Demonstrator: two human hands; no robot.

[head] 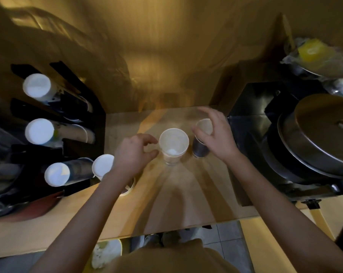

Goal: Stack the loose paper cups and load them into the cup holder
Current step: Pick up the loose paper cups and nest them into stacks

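Note:
A short stack of white paper cups [173, 145] stands upright in the middle of the wooden counter [186, 194]. My left hand [134, 154] hovers just left of it, fingers apart and curled, holding nothing. A dark-sided paper cup [201, 147] stands to the right of the stack, and my right hand [216, 134] is wrapped around its rim. A black cup holder [82, 107] at the left carries several rows of stacked cups lying sideways, their white bottoms facing me [36, 85] [39, 131] [57, 174]. Another cup stack [102, 166] lies partly hidden under my left wrist.
A large round metal lid [324, 133] on a black machine fills the right side. A yellow item in plastic wrap [312, 51] sits at the back right. The wooden back wall [166, 75] closes the counter behind the cups. Tiled floor shows below the counter's front edge.

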